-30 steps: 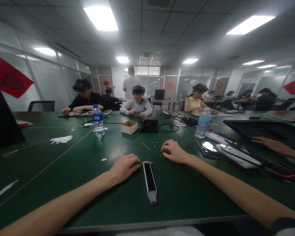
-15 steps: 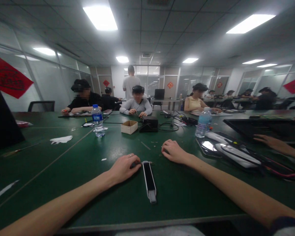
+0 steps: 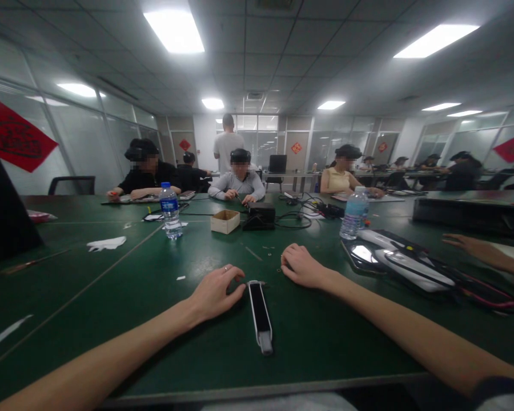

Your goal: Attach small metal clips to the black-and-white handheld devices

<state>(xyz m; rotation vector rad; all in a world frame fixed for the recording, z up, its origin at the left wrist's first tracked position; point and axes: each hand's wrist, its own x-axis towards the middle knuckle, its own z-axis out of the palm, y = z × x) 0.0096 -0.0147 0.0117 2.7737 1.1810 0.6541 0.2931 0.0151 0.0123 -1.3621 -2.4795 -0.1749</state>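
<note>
A narrow black strip with a white rim lies lengthwise on the green table, a grey block at its near end and a thin metal crosspiece at its far end. Just left of that far end is my left hand, resting with thumb and fingers apart and nothing between them. My right hand rests on the table farther to the right, its fingers curled down. The fingertips are hidden, so anything under them cannot be seen. A small ring lies by the right fingers.
White-and-black devices lie right of my right arm. Beyond them are a neighbour's hand and a black panel. Two bottles, an open box and cables stand or lie farther back. Several people sit around.
My left fingers have spread and lifted slightly away from the strip's far end. At the right, the neighbour's black panel has tipped up from lying flat. My right hand stays put.
</note>
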